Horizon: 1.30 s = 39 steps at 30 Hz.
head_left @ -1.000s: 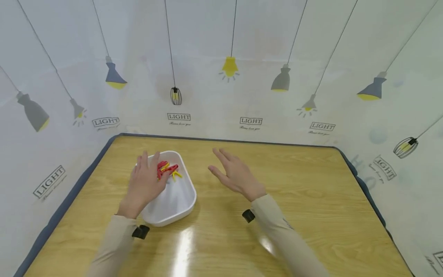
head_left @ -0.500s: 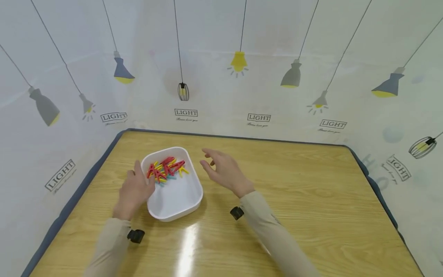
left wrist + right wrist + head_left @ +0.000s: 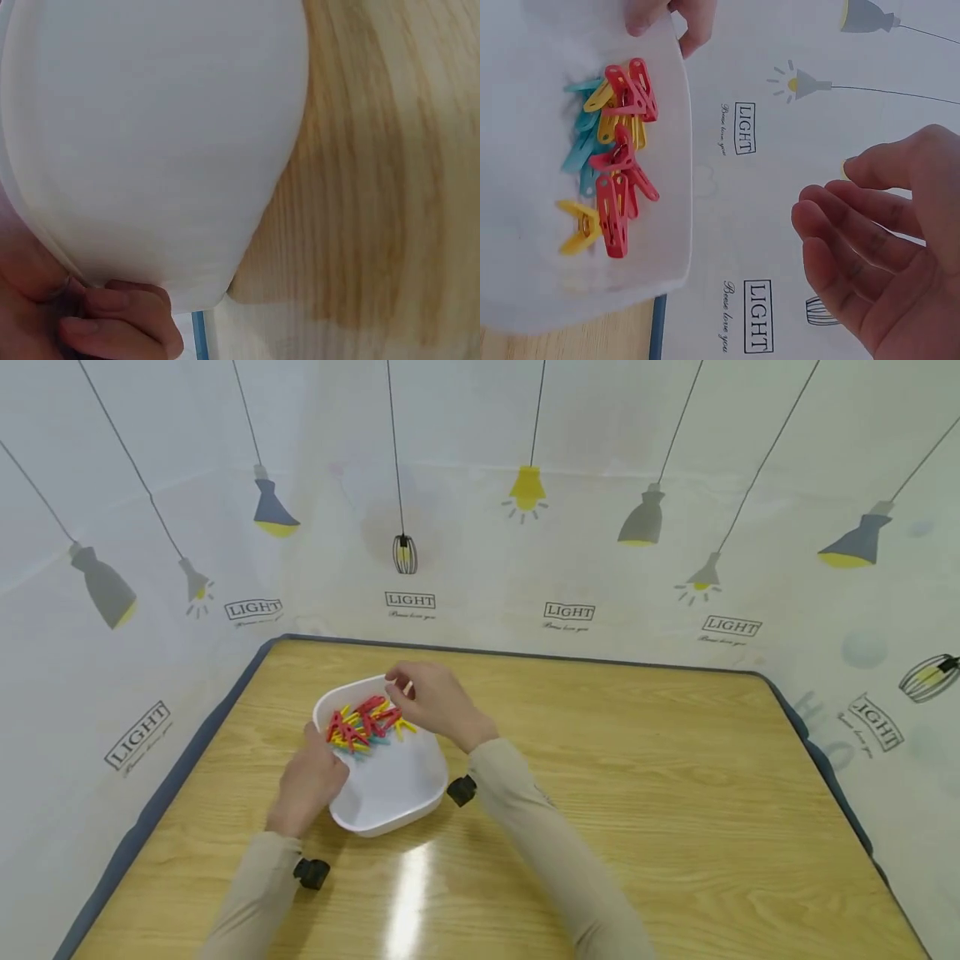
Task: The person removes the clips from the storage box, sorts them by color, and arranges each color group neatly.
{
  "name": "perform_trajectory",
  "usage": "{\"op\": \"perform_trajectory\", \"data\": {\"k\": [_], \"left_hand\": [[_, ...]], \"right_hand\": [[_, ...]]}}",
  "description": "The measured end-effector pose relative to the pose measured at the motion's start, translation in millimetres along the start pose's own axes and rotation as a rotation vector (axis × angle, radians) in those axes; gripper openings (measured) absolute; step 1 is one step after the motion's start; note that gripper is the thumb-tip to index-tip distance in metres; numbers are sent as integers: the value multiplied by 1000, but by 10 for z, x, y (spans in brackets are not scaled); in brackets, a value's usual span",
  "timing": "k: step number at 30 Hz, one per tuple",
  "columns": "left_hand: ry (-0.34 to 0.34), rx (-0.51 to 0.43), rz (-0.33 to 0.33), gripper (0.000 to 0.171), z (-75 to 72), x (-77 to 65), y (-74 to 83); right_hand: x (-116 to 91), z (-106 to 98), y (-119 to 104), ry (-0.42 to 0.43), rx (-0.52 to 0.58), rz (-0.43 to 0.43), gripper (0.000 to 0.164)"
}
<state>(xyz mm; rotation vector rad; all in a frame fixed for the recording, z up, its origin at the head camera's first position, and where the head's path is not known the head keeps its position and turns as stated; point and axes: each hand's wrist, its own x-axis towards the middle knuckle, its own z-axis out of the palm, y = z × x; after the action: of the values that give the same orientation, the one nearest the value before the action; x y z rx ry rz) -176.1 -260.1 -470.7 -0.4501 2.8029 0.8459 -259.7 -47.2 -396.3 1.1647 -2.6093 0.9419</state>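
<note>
A white plastic bin [image 3: 393,789] with rounded corners stands on the table, left of centre. Red, yellow and teal clothespins [image 3: 367,722] lie heaped at its far end. My left hand [image 3: 309,781] grips the left rim; in the left wrist view its fingers [image 3: 124,319] curl under the edge and the thumb lies on the other side. At the far right corner of the bin hovers my right hand [image 3: 435,702]. The right wrist view shows that hand's fingers [image 3: 855,232] loosely bent, apart from the rim, with nothing between them.
The wooden table [image 3: 637,793] has a dark blue edge [image 3: 525,654] along its back and sides. Behind it hangs a pale wall covering [image 3: 465,543] printed with lamps. A small black camera [image 3: 462,790] sits on the right wrist, close to the bin's side.
My left hand came from over the bin to its left rim and took hold. My right hand moved left to the bin's far right corner, its fingers bending. The view shifted slightly.
</note>
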Motion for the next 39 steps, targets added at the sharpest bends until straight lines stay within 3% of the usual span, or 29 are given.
{"op": "perform_trajectory", "data": {"k": [4, 13, 16, 20, 25, 31, 39], "left_hand": [[20, -13, 13, 70, 5, 16, 11], [6, -22, 15, 77, 8, 50, -25], [34, -28, 40, 77, 21, 60, -41], [59, -49, 62, 77, 30, 53, -48], [83, -51, 72, 73, 43, 33, -71], [97, -36, 82, 67, 64, 6, -56], [103, -21, 84, 57, 55, -1, -20]], "right_hand": [[231, 150, -42, -16, 33, 7, 19], [460, 562, 18, -175, 188, 170, 18], [483, 679, 80, -206, 149, 197, 16], [483, 838, 134, -253, 17, 148, 18], [440, 991, 112, -327, -16, 157, 20], [394, 1028, 78, -323, -34, 212, 11], [397, 1010, 69, -294, -72, 198, 15]]}}
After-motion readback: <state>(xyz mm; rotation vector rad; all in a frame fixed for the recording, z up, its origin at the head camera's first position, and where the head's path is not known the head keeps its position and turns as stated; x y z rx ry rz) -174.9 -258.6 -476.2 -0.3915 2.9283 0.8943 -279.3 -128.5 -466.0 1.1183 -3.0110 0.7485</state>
